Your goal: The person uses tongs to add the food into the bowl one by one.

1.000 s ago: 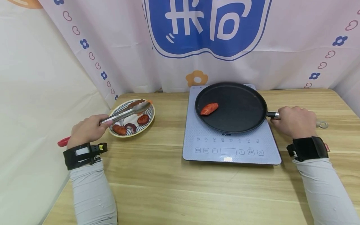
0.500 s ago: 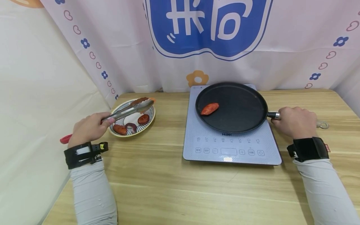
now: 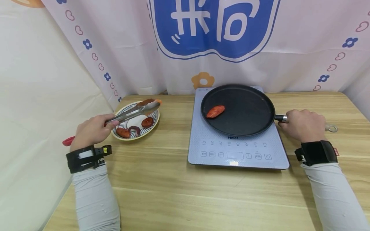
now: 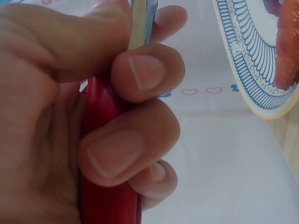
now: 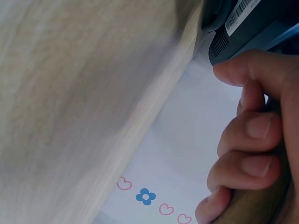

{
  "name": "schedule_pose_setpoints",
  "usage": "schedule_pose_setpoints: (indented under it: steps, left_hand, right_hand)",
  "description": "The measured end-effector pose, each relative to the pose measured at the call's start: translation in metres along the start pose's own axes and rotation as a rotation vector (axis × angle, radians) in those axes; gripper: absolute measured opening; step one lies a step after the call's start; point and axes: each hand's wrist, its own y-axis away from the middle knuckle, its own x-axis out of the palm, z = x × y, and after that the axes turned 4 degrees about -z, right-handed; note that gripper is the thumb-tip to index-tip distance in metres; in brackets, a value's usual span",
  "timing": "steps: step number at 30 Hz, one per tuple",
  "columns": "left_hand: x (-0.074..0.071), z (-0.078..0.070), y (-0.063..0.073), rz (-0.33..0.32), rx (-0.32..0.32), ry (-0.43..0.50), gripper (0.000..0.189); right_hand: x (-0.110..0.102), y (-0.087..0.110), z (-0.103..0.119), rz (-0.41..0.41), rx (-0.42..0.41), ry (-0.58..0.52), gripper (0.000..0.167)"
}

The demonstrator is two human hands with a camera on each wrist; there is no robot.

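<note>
My left hand [image 3: 92, 130] grips a pair of metal tongs [image 3: 136, 113] by the red handle [image 4: 110, 154], fingers curled round it. The tong tips hang over the far right rim of a patterned plate [image 3: 134, 122]; an orange-brown piece [image 3: 158, 101] shows at the tips, its kind unclear. On the plate lie a round sausage slice [image 3: 147, 122], a reddish sausage piece [image 3: 123, 132] and a dark curled piece [image 3: 135, 131]. My right hand [image 3: 304, 125] holds the handle [image 3: 281, 118] of a flat black pan [image 3: 242, 110]. One scored red sausage [image 3: 215, 111] lies in its left part.
The pan sits on a grey induction cooker [image 3: 235, 160] with touch buttons along its front. A patterned curtain [image 3: 173, 77] hangs behind the wooden table [image 3: 162, 186], and a pale wall [image 3: 43, 106] stands at the left.
The tongs and left hand have shifted slightly right and away, and the orange-brown piece at the tips has moved with them. The right hand, pan and sausage have stayed put.
</note>
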Motion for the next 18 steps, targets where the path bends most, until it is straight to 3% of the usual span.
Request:
schedule_pose_setpoints:
  steps: [18]
  left_hand:
    - [-0.002,-0.019,-0.003,0.022,0.007,-0.010,0.040]
  right_hand:
    - [-0.001,0.000,0.001,0.001,0.006,0.000,0.033]
